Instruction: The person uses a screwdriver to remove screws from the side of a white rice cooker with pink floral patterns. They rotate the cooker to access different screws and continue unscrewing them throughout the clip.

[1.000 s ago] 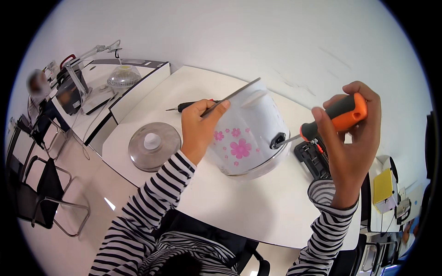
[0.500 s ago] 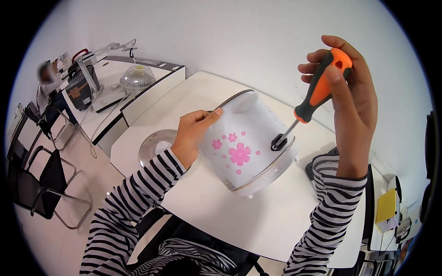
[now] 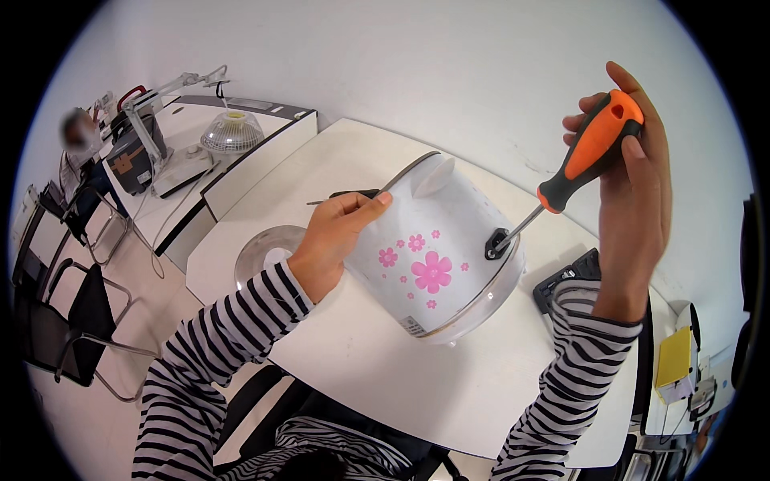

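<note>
A white electric pot (image 3: 377,295) with pink flowers is tilted over the white table, its bare metal base band toward the lower right. My left hand (image 3: 333,240) is closed on its rim, thumb on the outer wall. A black power socket (image 3: 496,244) sits on the pot's side near the base. My right hand (image 3: 634,192) holds a screwdriver (image 3: 589,148) with an orange and black handle, thumb against the handle. The shaft slants down to the socket, its tip at the socket. Whether the tip sits in a screw is too small to tell.
A glass lid (image 3: 255,250) lies left of the pot. Behind my left hand is a dark tool with a thin shaft (image 3: 321,201). A black case (image 3: 566,278) lies near my right wrist. A lamp (image 3: 233,132) stands on the neighbouring desk; a person (image 3: 80,148) sits far left.
The pot has shifted slightly right and turned a little. My right hand and the screwdriver have moved right with it. More of the black case and the thin-shafted tool shows.
</note>
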{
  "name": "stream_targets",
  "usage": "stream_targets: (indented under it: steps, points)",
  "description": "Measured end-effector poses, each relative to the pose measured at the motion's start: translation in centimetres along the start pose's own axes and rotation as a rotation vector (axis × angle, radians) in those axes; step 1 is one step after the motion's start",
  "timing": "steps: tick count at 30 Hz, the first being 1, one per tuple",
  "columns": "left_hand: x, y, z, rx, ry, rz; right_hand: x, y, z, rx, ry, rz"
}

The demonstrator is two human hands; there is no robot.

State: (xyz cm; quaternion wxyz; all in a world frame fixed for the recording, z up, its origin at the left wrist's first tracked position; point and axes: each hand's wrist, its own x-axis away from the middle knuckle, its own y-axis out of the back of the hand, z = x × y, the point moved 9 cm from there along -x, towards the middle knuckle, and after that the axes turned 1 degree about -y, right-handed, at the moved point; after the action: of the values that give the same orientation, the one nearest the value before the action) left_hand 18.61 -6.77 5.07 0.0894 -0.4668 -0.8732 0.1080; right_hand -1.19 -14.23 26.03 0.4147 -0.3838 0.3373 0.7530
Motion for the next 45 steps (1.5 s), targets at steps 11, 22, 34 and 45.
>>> stream_targets:
  steps: [11,22,34,45]
  points:
    - [-0.1,0.0,0.3,0.007,0.015,0.003,0.1,2.1,0.6,0.453,0.13,-0.073]
    - [0.0,0.0,0.4,0.001,0.026,0.008,0.4,1.6,1.8,0.529,0.183,-0.077]
    - [-0.1,0.4,0.4,-0.061,0.019,0.035,0.4,2.0,2.5,0.597,0.22,-0.143]
    - [0.3,0.1,0.1,-0.003,0.037,0.012,0.7,2.1,2.0,0.681,0.142,-0.121]
